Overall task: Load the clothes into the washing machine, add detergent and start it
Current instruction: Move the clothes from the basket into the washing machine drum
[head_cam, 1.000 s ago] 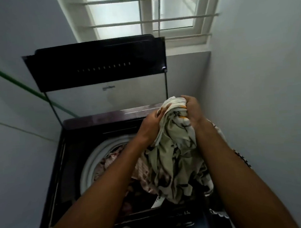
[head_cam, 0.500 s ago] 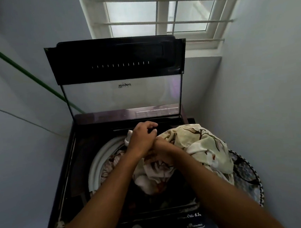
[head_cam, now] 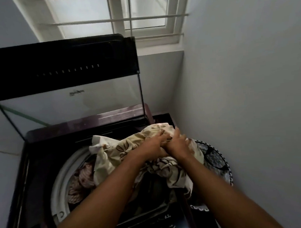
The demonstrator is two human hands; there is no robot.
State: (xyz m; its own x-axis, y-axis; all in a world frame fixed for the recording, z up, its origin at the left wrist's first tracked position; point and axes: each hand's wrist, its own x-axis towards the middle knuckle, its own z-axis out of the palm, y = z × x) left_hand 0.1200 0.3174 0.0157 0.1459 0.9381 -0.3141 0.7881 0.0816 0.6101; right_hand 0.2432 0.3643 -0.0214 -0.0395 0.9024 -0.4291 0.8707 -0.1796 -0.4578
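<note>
The washing machine (head_cam: 33, 168) fills the lower left and middle of the frame, dark-bodied, its lid (head_cam: 57, 67) standing upright at the upper left with a clear panel below a dark band. The white drum rim (head_cam: 61, 178) curves around pinkish clothes (head_cam: 83, 180) already lying inside. A cream floral cloth (head_cam: 113, 151) drapes across the back and right side of the drum opening, part of it spilling over the machine's right edge. Both hands meet on this cloth at the centre right of the frame. The left hand (head_cam: 154, 146) has its fingers curled into the fabric, gripping a bunched fold. The right hand (head_cam: 178, 142) sits just beside it, touching it, fingers bent over the cloth, though motion blur hides exactly how firmly it holds. A patterned basket (head_cam: 216, 160) stands at the lower right, between the machine and the grey wall (head_cam: 252, 88). A barred window (head_cam: 120, 17) occupies the top centre.
</note>
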